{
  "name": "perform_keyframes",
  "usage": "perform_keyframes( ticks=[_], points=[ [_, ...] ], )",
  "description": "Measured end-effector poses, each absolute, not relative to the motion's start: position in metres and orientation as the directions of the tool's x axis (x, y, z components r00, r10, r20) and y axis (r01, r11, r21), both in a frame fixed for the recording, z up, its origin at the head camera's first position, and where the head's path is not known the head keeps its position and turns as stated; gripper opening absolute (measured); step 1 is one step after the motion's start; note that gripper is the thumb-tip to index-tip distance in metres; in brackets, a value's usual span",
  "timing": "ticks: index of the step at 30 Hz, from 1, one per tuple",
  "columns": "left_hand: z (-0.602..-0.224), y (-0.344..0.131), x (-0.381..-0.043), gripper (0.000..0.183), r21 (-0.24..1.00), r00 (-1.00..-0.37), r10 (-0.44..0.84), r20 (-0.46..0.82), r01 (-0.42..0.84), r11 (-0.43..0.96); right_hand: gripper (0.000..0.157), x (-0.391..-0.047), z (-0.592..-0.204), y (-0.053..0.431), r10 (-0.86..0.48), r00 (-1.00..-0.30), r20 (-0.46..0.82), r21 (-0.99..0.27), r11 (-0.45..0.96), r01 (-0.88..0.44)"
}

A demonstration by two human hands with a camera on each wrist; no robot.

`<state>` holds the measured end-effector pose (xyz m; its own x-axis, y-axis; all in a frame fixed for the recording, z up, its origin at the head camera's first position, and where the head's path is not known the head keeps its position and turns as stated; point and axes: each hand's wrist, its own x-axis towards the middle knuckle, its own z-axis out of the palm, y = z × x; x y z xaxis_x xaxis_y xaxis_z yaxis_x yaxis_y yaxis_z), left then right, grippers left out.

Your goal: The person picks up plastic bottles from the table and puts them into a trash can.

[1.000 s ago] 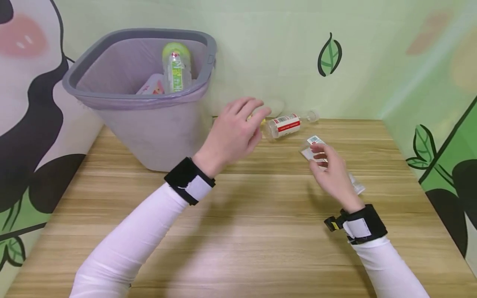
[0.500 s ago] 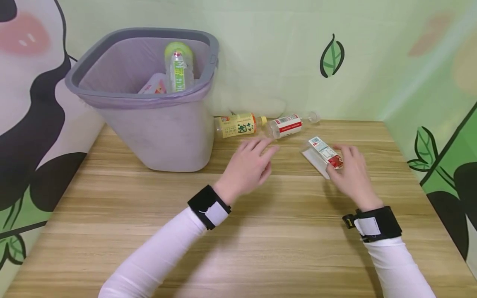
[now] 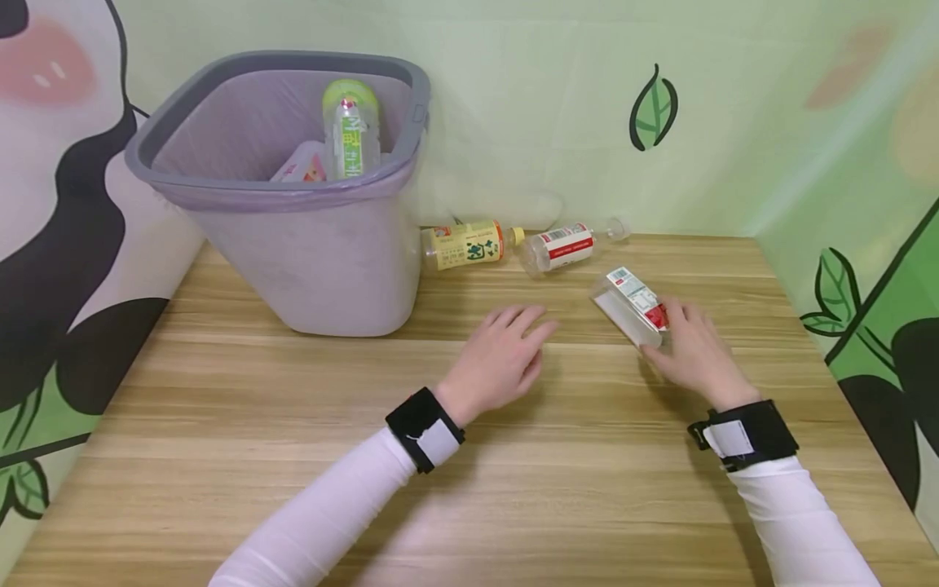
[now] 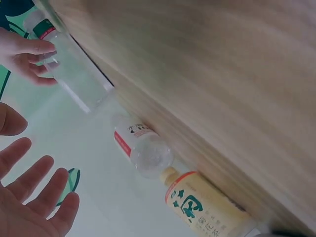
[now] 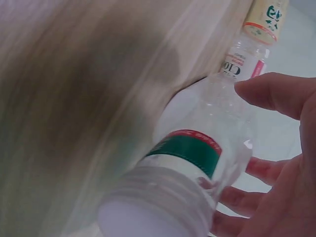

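Observation:
A clear plastic bottle (image 3: 629, 306) with a white, red and green label lies on the right side of the table. My right hand (image 3: 697, 355) reaches over its near end, thumb on one side and fingers round the other. The right wrist view shows the bottle's pale cap (image 5: 150, 217) close to the camera, with the fingers (image 5: 242, 200) partly behind the clear body. My left hand (image 3: 502, 359) hovers over the middle of the table with nothing in it. Its fingers (image 4: 42, 182) are spread and relaxed in the left wrist view.
A yellow-labelled bottle (image 3: 469, 244) and a clear bottle with a red and white label (image 3: 566, 246) lie along the back wall. A lined grey bin (image 3: 315, 261) holding bottles, one green-topped (image 3: 350, 134), stands at the back left.
My left hand has come back from the yellow-labelled bottle toward the table's middle, uncovering that bottle. My right hand has shifted right and settled round the near end of the clear bottle.

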<state>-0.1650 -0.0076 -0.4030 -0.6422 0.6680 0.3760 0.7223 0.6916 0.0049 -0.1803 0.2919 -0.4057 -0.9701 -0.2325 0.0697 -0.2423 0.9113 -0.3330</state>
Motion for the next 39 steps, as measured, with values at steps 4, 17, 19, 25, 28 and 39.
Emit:
perform_keyframes(
  ticks=[4,17,19,25,28,39],
  points=[
    [-0.407,-0.007,-0.163,0.042,0.012,-0.639,0.669,0.379,0.726,0.688,0.081,-0.181,-0.409,0.293,-0.218,-0.976,0.029,-0.334,0.918,-0.215],
    [-0.414,-0.008,-0.159,0.041,0.041,-0.643,0.659,0.39,0.727,0.685,0.08,-0.181,-0.418,0.294,-0.24,-0.969,0.063,-0.348,0.904,-0.247],
    [-0.414,-0.008,-0.159,0.042,0.049,-0.646,0.655,0.392,0.726,0.686,0.08,-0.181,-0.419,0.294,-0.243,-0.967,0.074,-0.347,0.903,-0.254],
    [-0.415,-0.013,-0.16,0.042,0.076,-0.655,0.638,0.406,0.72,0.69,0.078,-0.18,-0.421,0.293,-0.245,-0.958,0.15,-0.348,0.894,-0.283],
    [-0.414,-0.016,-0.161,0.042,0.129,-0.676,0.616,0.405,0.709,0.694,0.077,-0.179,-0.42,0.29,-0.245,-0.951,0.186,-0.359,0.884,-0.298],
    [-0.407,-0.025,-0.162,0.045,0.539,-0.797,0.466,0.384,0.603,0.588,0.074,-0.173,-0.407,0.261,-0.216,-0.937,0.276,-0.611,0.713,-0.345]
  ],
)
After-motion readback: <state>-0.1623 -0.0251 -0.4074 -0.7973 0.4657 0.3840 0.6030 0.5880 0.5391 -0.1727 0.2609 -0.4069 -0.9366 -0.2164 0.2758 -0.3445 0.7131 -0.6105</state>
